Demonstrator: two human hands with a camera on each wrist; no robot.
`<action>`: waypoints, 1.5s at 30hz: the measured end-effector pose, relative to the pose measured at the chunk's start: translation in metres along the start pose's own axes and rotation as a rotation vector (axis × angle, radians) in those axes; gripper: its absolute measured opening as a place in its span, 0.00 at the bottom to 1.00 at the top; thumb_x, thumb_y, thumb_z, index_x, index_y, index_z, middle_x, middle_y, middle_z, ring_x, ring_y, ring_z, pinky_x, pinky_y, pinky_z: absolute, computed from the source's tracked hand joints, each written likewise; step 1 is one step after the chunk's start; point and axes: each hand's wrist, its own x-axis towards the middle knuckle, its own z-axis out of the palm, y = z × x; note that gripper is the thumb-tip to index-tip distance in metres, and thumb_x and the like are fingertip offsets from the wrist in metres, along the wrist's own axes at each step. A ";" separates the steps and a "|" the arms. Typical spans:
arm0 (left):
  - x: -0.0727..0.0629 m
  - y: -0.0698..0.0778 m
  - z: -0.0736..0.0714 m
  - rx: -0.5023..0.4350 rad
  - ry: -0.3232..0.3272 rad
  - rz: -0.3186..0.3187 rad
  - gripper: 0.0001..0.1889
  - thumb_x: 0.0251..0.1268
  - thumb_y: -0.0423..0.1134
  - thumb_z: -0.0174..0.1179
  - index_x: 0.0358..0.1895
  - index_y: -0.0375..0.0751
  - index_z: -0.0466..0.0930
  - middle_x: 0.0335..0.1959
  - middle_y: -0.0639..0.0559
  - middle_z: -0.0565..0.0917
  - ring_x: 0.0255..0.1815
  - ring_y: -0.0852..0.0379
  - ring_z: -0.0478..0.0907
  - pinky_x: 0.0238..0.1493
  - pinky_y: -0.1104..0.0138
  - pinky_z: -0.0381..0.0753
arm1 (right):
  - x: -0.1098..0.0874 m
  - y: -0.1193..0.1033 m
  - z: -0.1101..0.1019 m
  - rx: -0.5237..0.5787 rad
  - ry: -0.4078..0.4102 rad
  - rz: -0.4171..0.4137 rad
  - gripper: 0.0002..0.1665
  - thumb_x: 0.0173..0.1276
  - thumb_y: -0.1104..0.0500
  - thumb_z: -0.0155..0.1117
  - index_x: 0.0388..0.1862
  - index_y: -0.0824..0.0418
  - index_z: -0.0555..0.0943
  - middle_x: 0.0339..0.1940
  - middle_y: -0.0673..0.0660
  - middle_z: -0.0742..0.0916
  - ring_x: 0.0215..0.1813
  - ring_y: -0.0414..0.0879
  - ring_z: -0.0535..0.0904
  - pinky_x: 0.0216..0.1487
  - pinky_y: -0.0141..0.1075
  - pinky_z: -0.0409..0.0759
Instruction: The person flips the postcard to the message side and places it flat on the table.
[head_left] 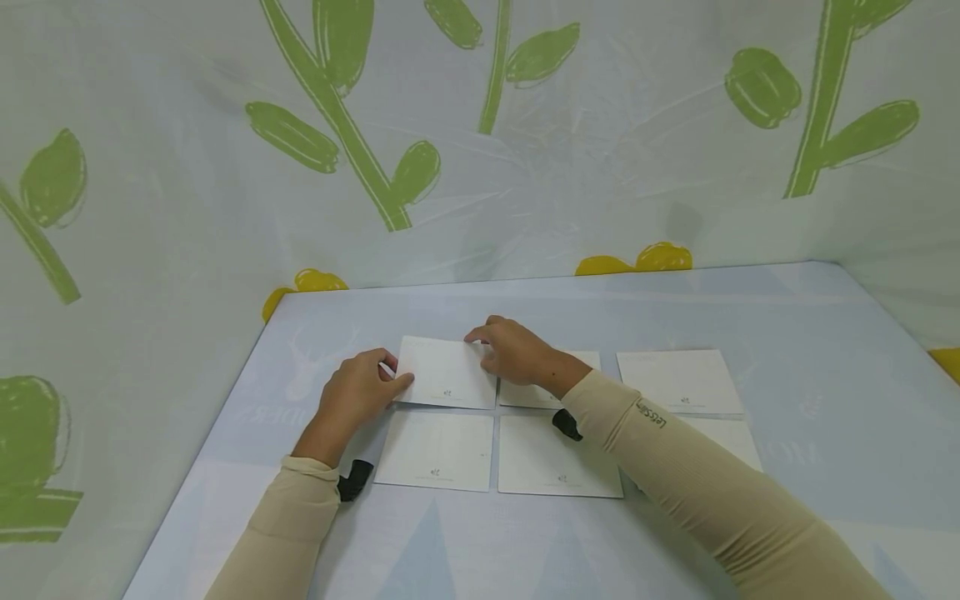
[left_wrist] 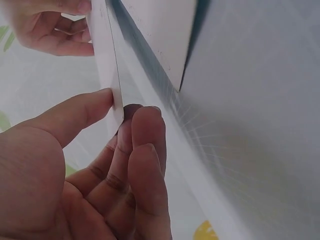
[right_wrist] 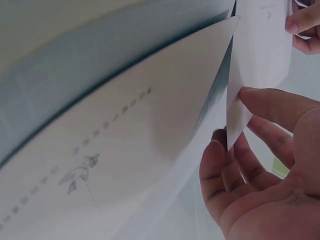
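A white card (head_left: 442,375) with a small printed mark near its front edge is at the back left of two rows of similar cards. My left hand (head_left: 352,398) pinches its left edge; in the left wrist view the thumb (left_wrist: 87,112) lies on one face and the fingers are on the other side. At the far right corner, my right hand (head_left: 517,352) pinches the same card, seen between thumb and fingers in the right wrist view. The card (right_wrist: 255,55) tilts up off the table there. Part of the back middle card (head_left: 585,360) is hidden under the right hand.
Below the held card lies the front left card (head_left: 435,450), beside the front middle card (head_left: 551,458). A back right card (head_left: 675,379) and a partly covered front right card (head_left: 731,437) lie beyond my right sleeve (head_left: 675,454). Leaf-patterned cloth (head_left: 570,167) hangs behind the table (head_left: 847,375).
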 end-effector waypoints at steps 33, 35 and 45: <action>0.000 -0.001 0.006 0.059 -0.034 0.012 0.22 0.61 0.49 0.69 0.53 0.40 0.81 0.40 0.47 0.86 0.33 0.54 0.80 0.32 0.64 0.76 | 0.003 0.004 0.005 -0.052 -0.026 -0.011 0.26 0.70 0.66 0.62 0.67 0.56 0.78 0.56 0.58 0.82 0.51 0.48 0.76 0.58 0.38 0.80; 0.000 -0.001 0.007 0.060 -0.032 0.009 0.22 0.61 0.50 0.69 0.52 0.40 0.81 0.39 0.47 0.87 0.33 0.54 0.80 0.32 0.64 0.76 | 0.003 0.004 0.006 -0.060 -0.026 -0.008 0.26 0.70 0.65 0.62 0.67 0.55 0.78 0.56 0.58 0.82 0.52 0.48 0.76 0.59 0.38 0.80; 0.000 0.000 0.007 0.065 -0.023 0.008 0.22 0.61 0.49 0.70 0.53 0.40 0.81 0.39 0.48 0.87 0.33 0.55 0.80 0.32 0.64 0.76 | 0.003 0.003 0.007 -0.076 -0.028 -0.001 0.26 0.70 0.66 0.62 0.66 0.55 0.78 0.56 0.58 0.82 0.51 0.48 0.76 0.58 0.37 0.80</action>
